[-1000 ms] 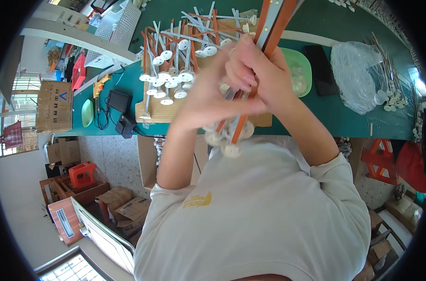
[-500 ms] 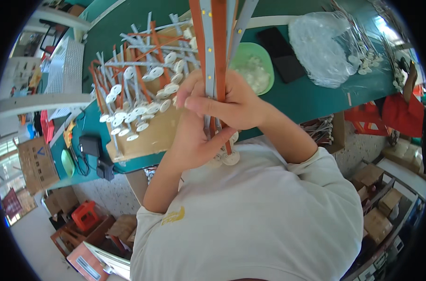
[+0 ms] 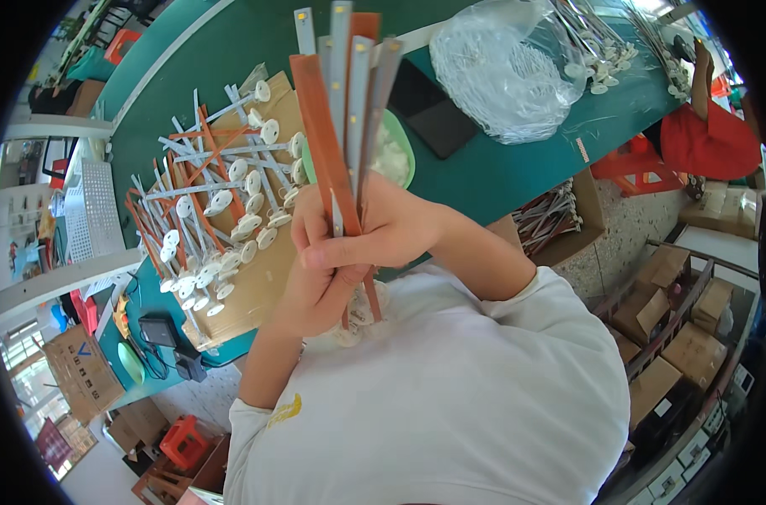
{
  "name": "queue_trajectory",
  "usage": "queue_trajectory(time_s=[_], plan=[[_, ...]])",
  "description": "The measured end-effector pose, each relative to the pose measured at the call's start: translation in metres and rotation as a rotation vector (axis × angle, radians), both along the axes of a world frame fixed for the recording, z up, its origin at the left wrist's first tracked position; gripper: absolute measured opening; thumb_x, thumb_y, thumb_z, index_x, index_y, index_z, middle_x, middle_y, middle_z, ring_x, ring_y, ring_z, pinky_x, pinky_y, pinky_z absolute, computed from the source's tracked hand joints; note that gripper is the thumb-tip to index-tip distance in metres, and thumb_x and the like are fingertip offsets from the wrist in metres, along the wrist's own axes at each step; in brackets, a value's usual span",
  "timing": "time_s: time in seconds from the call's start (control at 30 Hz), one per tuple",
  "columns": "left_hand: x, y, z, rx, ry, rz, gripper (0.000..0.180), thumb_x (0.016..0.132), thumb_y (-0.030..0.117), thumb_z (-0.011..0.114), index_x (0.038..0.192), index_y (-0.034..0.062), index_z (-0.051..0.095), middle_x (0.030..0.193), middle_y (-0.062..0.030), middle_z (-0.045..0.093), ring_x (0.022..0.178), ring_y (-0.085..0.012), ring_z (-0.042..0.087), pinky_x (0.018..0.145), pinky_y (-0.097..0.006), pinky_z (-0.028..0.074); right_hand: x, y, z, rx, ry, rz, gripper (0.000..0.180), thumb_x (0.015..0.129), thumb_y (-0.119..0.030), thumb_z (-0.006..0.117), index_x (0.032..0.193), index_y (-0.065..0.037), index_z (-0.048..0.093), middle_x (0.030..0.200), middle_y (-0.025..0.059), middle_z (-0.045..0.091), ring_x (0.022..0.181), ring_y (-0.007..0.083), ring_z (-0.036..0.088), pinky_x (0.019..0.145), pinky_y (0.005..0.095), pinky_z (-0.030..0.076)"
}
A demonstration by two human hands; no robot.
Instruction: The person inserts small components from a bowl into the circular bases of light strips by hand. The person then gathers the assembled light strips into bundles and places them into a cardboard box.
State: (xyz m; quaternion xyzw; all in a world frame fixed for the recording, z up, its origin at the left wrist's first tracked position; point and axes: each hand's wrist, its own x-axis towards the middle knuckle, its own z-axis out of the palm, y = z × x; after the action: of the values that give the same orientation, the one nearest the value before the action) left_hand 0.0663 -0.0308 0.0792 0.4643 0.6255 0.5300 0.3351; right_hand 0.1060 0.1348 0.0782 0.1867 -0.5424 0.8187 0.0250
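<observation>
In front of my chest I hold a bundle of LED strips (image 3: pixel 336 143), orange-red and pale grey, with small yellow chips on the grey ones. My right hand (image 3: pixel 387 220) is closed round the bundle, thumb across the front. Just below it, my left hand (image 3: pixel 314 290) is closed round the lower part, partly hidden behind the right. White round discs (image 3: pixel 364 316) at the strips' lower ends show beneath both hands, close to my shirt. On the left, many similar strips with white discs (image 3: pixel 219 202) lie heaped on a cardboard sheet (image 3: pixel 247 290).
Behind the bundle stands a green bowl (image 3: pixel 406 151) with whitish contents, beside a black flat case (image 3: pixel 433 109). A clear plastic bag (image 3: pixel 505 71) lies right of that on the green table (image 3: pixel 501 177). Below the table edge, a carton (image 3: pixel 581 210) holds more strips. Another person's red clothing (image 3: pixel 707 139) shows far right.
The view has shifted, with the table things now further left. My hands and the bundle sit lower and further left in the picture, and the strips' upper ends have come into view. Both hands keep hold.
</observation>
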Motion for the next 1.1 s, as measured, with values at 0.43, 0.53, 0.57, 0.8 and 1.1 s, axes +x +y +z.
queue_trajectory(time_s=[0.43,0.53,0.57,0.8,1.1], plan=[[0.005,0.017,-0.004,-0.001,-0.25,-0.044,0.039,0.105,0.027,0.028,0.136,0.0037,0.024,0.076,-0.007,0.048,0.058,-0.0127,0.048,0.053,-0.026,0.045,0.011,0.016,-0.006,-0.122,-0.172,0.012,0.02,0.086,-0.013,0.071,0.076,-0.003,0.057,0.086,0.0057,0.062,0.076,0.0113,0.058,0.067,0.0266,0.048],[0.013,0.023,0.004,-0.004,-0.179,0.018,0.042,0.105,0.031,0.027,0.137,0.0036,0.022,0.076,-0.0075,0.049,0.058,-0.0134,0.05,0.053,-0.026,0.046,0.011,0.018,-0.003,-0.101,-0.212,0.09,0.019,0.087,-0.013,0.071,0.08,-0.004,0.056,0.087,0.0058,0.061,0.078,0.011,0.057,0.068,0.0263,0.047],[0.017,0.028,0.009,0.0,-0.134,0.125,0.044,0.105,0.035,0.027,0.136,0.0032,0.025,0.076,-0.0077,0.049,0.057,-0.0139,0.051,0.052,-0.027,0.047,0.01,0.019,-0.002,-0.1,-0.25,0.102,0.019,0.087,-0.014,0.071,0.08,-0.004,0.056,0.087,0.006,0.061,0.078,0.0114,0.058,0.067,0.0264,0.047],[0.008,0.012,-0.004,0.053,-0.516,0.028,0.034,0.102,0.032,0.038,0.115,-0.0001,0.042,0.074,-0.0041,0.05,0.06,-0.0113,0.05,0.055,-0.024,0.044,0.011,0.018,-0.003,-0.088,-0.157,0.057,0.022,0.082,-0.012,0.076,0.079,-0.004,0.056,0.086,0.007,0.061,0.077,0.0145,0.06,0.065,0.0269,0.048],[0.009,0.004,-0.011,-0.079,-0.347,0.08,0.034,0.102,0.033,0.037,0.09,0.0012,0.044,0.062,0.0003,0.042,0.052,-0.0092,0.042,0.047,-0.023,0.035,0.031,0.105,0.013,0.581,0.259,-0.285,0.027,0.084,-0.022,0.073,0.097,0.0,0.067,0.087,0.0108,0.068,0.077,0.0173,0.065,0.067,0.029,0.052]])
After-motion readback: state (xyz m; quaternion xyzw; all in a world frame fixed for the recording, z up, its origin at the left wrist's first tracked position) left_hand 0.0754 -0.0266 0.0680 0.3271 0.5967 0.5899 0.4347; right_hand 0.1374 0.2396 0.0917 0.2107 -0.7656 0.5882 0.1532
